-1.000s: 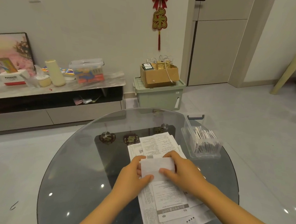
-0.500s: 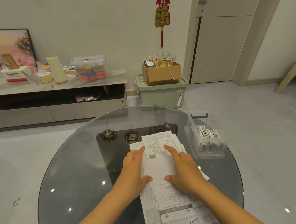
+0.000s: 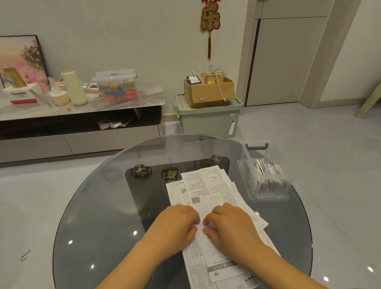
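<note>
Hands: L hand (image 3: 175, 224) and R hand (image 3: 231, 227) sit knuckles-up, fingers and thumbs curled inward, pinching a white paper slip (image 3: 201, 214) between them. Slip lies on the sheet stack (image 3: 207, 183), near its ctr; the stack probably serves as flat backing for creasing. Clear box (image 3: 269, 197) of folded slips stands just right of the stack, likely kept w/in reach for drop-off. Glass worktop (image 3: 104, 217) carries the stack.

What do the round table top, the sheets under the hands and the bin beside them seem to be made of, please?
Table top: smoky glass, glossy; the base shows through and lamp glints sit on it. Sheets: thin matt printed paper, creased. Bin: probably clear hard plastic; its white packets show through the walls.
</note>
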Available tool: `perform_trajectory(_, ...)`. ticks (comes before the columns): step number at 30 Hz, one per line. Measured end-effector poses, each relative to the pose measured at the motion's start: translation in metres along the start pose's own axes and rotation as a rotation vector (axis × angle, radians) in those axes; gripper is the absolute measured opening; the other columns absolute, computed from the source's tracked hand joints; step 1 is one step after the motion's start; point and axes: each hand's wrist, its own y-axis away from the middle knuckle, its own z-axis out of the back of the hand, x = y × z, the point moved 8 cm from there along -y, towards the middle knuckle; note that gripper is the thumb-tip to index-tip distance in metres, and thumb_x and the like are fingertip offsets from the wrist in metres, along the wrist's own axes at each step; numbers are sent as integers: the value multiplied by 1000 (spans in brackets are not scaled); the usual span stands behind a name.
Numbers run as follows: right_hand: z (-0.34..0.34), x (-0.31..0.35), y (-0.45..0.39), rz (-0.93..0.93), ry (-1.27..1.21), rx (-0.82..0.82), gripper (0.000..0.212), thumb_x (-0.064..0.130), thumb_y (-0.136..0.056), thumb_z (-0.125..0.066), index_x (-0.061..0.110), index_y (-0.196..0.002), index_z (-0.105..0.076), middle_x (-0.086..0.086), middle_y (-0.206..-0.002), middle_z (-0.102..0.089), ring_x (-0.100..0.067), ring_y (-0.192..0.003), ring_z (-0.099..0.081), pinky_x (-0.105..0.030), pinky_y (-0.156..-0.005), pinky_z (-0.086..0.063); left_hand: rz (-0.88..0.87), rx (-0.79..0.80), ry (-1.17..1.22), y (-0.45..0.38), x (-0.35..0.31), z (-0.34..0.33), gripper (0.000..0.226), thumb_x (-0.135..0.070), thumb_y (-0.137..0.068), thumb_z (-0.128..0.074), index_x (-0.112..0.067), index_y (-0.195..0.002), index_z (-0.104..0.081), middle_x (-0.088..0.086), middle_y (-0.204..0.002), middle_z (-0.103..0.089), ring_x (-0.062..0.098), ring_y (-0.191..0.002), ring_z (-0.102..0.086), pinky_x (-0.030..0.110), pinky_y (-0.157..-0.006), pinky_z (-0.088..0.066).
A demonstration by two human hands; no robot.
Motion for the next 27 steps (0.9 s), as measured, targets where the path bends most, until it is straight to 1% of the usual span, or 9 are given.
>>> perform_trajectory(5,-6,7,-5,69,96,-6,30,29,-97,-39,19,-104,-67,1,-97,-65,-19,-92,-55,-34,-79,-43,14,-44,-12,-1,0,2,24,-28,-95,-42,-22,-110,-59,-8,-108,-62,9,-98,-53,17,-81,-37)
perform_trajectory(8,-8,8,-9,90,156,-26,12,28,-73,-66,24,-63,-65,8,-58,-59,-11,-56,-55,-26,-49,-42,45,-60,19,-1,2,3,24,-29,-94,-42,-23,-109,-60,-9,-107,-63,9,-96,-54,21,-83,-42)
perform_trajectory(10,-4,9,-10,90,164,-70,13,28,-60,-68,26,-53,-57,10,-49,-51,-7,-46,-48,-21,-41,-34,56,-64,73,0,6,3,24,-32,-92,-45,-25,-110,-60,-11,-107,-63,6,-96,-54,20,-85,-42)
perform_trajectory(13,8,8,-8,70,38,-90,10,27,-76,-64,22,-69,-59,9,-59,-56,-10,-56,-50,-23,-50,-35,39,-52,149,4,10,2,26,-37,-88,-51,-31,-113,-58,-18,-112,-57,1,-104,-47,18,-94,-33)
perform_trajectory(15,10,-1,-6,50,-30,-30,14,30,-92,-49,22,-92,-60,8,-78,-59,-11,-73,-49,-26,-65,-38,27,-52,152,7,13,3,24,-34,-89,-54,-31,-112,-59,-19,-115,-52,0,-110,-41,15,-96,-24)
perform_trajectory(17,10,-8,-4,55,-158,47,17,33,-95,-45,24,-100,-59,10,-88,-61,-9,-80,-49,-25,-73,-40,34,-76,173,7,16,6,17,-31,-89,-57,-31,-105,-63,-21,-119,-50,-1,-115,-39,14,-98,-19)
perform_trajectory(21,5,-21,0,-14,-335,230,16,31,-91,-55,28,-104,-64,13,-105,-66,-3,-95,-57,-21,-86,-46,54,9,291,9,14,1,15,-34,-85,-60,-45,-80,-51,-29,-112,-53,5,-117,-39,21,-105,-29)
perform_trajectory(24,7,-23,7,-20,-392,306,22,37,-85,-63,33,-107,-63,23,-114,-60,8,-101,-51,-7,-85,-37,55,43,297,9,9,-3,3,-40,-85,-55,-41,-87,-53,-21,-100,-59,5,-103,-49,25,-93,-44)
perform_trajectory(27,8,-20,11,-39,-388,312,25,46,-79,-67,37,-102,-62,28,-99,-58,12,-92,-50,-4,-74,-35,59,-7,283,8,5,3,6,-37,-88,-55,-32,-92,-56,-18,-94,-62,1,-88,-53,16,-74,-45)
